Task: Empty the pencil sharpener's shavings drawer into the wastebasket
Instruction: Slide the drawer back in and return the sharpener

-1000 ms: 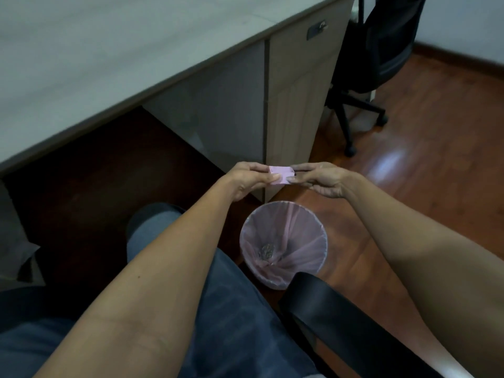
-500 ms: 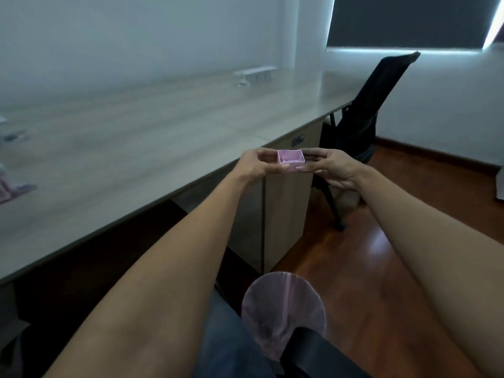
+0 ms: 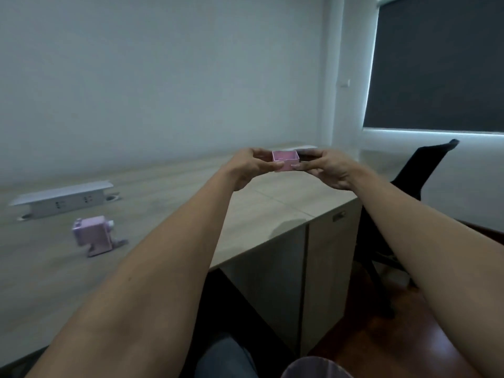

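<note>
Both hands, left hand and right hand, have a pinch grip on the little pink shavings drawer between them, open side up, looks empty, above the desk.

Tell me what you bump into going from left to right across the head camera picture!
Power strip → pink pencil sharpener → left hand → pink shavings drawer → right hand → black office chair.
</note>
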